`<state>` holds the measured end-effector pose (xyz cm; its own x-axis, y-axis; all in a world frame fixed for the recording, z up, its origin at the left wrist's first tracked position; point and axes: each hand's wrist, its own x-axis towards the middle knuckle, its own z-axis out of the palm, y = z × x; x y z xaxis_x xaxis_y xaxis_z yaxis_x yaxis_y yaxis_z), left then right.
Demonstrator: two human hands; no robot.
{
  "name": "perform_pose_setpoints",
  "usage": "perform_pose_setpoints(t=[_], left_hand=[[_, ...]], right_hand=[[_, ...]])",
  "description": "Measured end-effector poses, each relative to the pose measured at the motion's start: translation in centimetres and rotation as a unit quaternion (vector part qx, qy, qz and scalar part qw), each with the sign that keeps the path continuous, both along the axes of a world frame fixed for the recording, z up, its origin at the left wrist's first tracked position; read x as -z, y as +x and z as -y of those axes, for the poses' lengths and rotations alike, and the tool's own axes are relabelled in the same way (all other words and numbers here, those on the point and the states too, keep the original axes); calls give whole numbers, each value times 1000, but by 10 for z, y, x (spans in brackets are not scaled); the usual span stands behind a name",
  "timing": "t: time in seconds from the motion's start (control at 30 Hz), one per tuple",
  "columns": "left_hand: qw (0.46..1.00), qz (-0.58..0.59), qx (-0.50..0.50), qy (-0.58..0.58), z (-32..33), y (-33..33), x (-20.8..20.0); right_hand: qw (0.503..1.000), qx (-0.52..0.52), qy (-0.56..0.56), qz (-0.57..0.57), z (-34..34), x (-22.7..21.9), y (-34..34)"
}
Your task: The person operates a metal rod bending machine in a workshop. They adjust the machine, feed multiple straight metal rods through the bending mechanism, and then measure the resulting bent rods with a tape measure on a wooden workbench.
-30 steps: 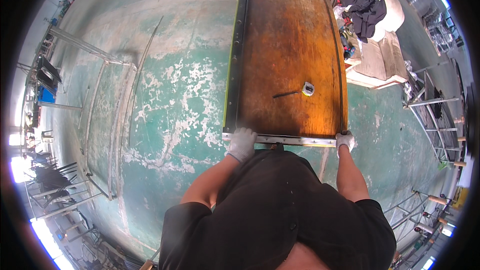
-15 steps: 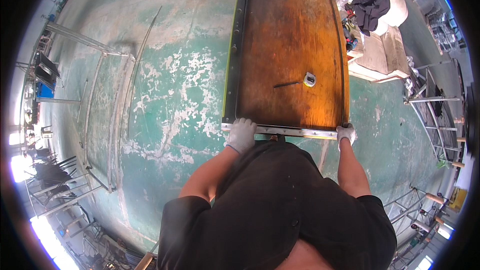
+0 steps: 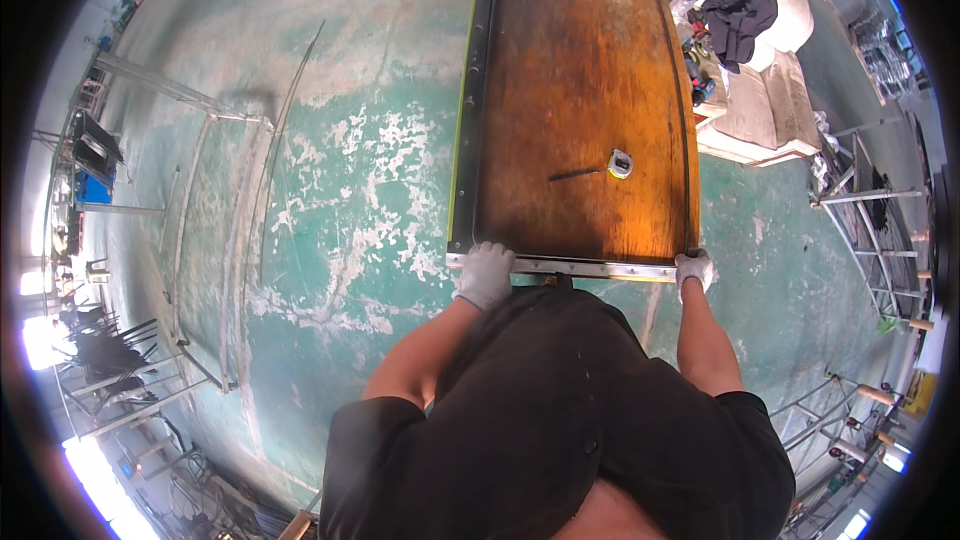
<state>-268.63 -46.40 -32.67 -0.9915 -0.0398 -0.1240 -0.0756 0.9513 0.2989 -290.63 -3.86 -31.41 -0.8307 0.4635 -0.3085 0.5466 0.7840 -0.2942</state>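
Observation:
In front of me stands a long wooden-topped workbench with a worn, dark-stained surface. A metal strip edges its near end. My left hand, in a pale work glove, is closed over the near left part of that strip. At the near right corner my right hand, gloved too, wraps round the edge. Beyond my hands, a tape measure lies on the wood, with a thin dark pen-like stick beside it. Along the left side runs a dark metal rail with bolts.
A beige sofa stands at the right, with a dark garment on a pale bundle and tools beside the bench. Metal frames stand at the left and right. The green floor has peeling paint.
Both hands stay on the bench's near edge. The view has shifted very slightly, and nothing on the bench has visibly moved.

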Motion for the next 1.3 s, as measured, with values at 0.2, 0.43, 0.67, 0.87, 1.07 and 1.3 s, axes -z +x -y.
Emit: perform_pose_setpoints(t=[0.2, 0.43, 0.67, 0.87, 1.07, 1.3], left_hand=[[1000, 15, -7, -6, 2, 0, 8], [998, 61, 13, -20, 2, -7, -7], [998, 62, 5, -13, 5, -9, 13], [998, 55, -5, 0, 10, -12, 13], [964, 112, -62, 233, 17, -37, -27], [743, 25, -21, 669, -13, -137, -223]], right_hand=[[998, -45, 21, 27, -8, 9, -9], [997, -73, 39, 3, -4, 16, -19], [994, -72, 46, 61, -4, 18, -36], [992, -67, -39, 99, -20, -2, -55], [867, -39, -485, -110, -41, -73, -33], [749, -154, -594, -251, 136, -301, 70]])
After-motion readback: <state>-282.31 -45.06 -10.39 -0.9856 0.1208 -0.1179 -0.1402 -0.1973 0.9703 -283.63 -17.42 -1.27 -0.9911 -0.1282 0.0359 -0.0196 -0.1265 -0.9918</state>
